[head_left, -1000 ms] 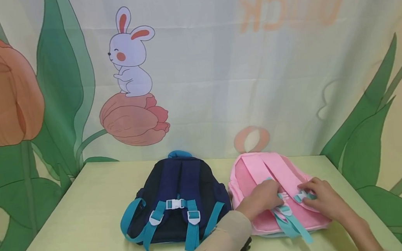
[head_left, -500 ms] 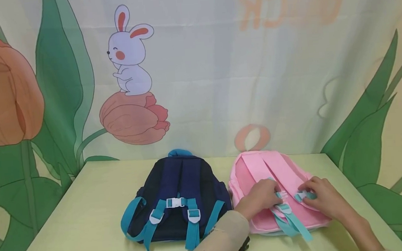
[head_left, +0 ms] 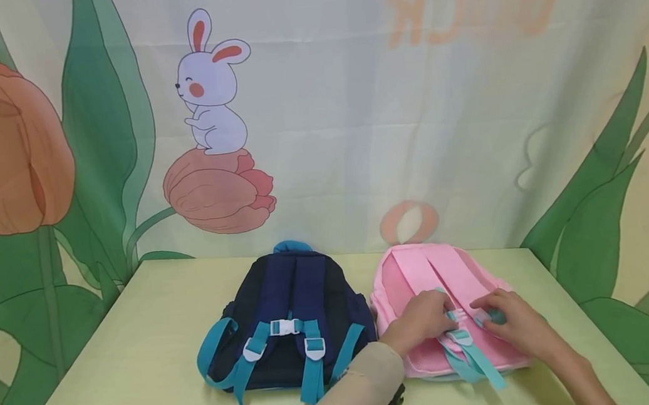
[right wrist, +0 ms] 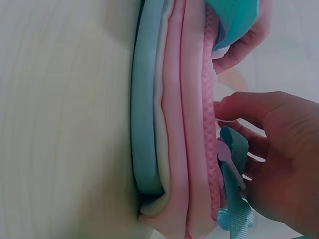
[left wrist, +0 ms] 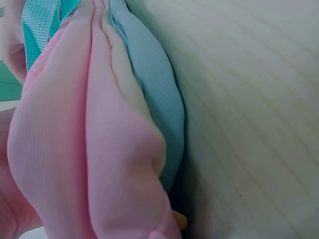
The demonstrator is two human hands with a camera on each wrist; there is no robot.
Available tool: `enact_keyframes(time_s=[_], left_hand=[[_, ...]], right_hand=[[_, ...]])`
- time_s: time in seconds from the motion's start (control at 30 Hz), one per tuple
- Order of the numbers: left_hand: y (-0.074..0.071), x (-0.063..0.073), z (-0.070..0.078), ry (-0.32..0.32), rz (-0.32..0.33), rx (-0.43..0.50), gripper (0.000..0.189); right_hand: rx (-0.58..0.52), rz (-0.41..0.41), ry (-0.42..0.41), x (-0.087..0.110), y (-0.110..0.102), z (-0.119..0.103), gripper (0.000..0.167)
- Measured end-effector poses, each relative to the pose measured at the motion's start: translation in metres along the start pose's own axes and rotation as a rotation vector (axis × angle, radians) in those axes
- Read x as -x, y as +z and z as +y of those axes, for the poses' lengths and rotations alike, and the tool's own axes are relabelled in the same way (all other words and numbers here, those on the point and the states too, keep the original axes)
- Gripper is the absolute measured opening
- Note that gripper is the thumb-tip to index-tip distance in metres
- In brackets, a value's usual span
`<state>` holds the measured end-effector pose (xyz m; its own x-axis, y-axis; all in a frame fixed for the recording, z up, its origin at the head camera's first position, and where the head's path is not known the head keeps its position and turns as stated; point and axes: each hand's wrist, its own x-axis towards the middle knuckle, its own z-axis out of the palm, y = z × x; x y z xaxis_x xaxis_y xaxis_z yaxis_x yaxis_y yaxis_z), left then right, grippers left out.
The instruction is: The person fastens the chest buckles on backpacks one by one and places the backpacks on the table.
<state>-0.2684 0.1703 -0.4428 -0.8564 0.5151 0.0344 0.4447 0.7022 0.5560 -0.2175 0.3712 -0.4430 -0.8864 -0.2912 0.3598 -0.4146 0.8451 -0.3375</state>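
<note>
On the right of the table lies a pink backpack (head_left: 399,285), its padded shoulder straps facing up. My left hand (head_left: 423,318) pinches the teal webbing at its left shoulder strap, close to pale buckle prongs (head_left: 460,316). Over the right shoulder strap, my right hand (head_left: 516,324) curls its thumb and fingers round a teal strap (right wrist: 234,142). A pale plastic buckle piece (right wrist: 230,162) sits on that strap beside the palm. A white adjuster (head_left: 463,338) with loose teal strap ends lies below my left fingers. In the left wrist view, the bag's side (left wrist: 55,129) hides most of the hand.
A navy backpack (head_left: 247,302) with teal straps and a fastened white buckle (head_left: 285,327) lies just left of the pink one. A small black piece (head_left: 396,399) shows by my left sleeve (head_left: 365,375). A printed curtain (head_left: 325,133) stands behind the pale yellow table (head_left: 157,314).
My right hand has shifted slightly left, its fingers reaching further over the pink backpack and covering more of the buckle piece. The left hand keeps its hold in place.
</note>
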Motion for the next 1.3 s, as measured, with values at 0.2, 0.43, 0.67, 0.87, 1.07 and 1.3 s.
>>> enact_keyframes(time_s=[0.2, 0.43, 0.67, 0.87, 1.07, 1.3], left_hand=[[0.002, 0.001, 0.001, -0.005, 0.003, -0.008, 0.021], [0.002, 0.002, 0.002, -0.006, 0.008, -0.005, 0.023], [-0.001, 0.003, 0.001, 0.015, 0.02, -0.017, 0.025], [-0.004, 0.003, -0.001, 0.023, 0.015, 0.002, 0.026], [-0.005, 0.004, -0.004, 0.059, 0.006, -0.005, 0.025], [-0.01, 0.005, -0.006, 0.086, 0.025, 0.06, 0.025]], right_hand=[[-0.018, -0.036, -0.022, 0.0, 0.002, 0.004, 0.033], [-0.003, -0.02, -0.07, 0.001, 0.004, 0.005, 0.032], [0.037, -0.026, -0.052, -0.001, 0.001, 0.001, 0.029], [0.024, 0.01, -0.12, -0.003, 0.001, 0.001, 0.033], [0.003, -0.023, -0.084, -0.005, 0.001, -0.001, 0.036], [-0.021, -0.063, 0.042, -0.01, -0.005, -0.009, 0.031]])
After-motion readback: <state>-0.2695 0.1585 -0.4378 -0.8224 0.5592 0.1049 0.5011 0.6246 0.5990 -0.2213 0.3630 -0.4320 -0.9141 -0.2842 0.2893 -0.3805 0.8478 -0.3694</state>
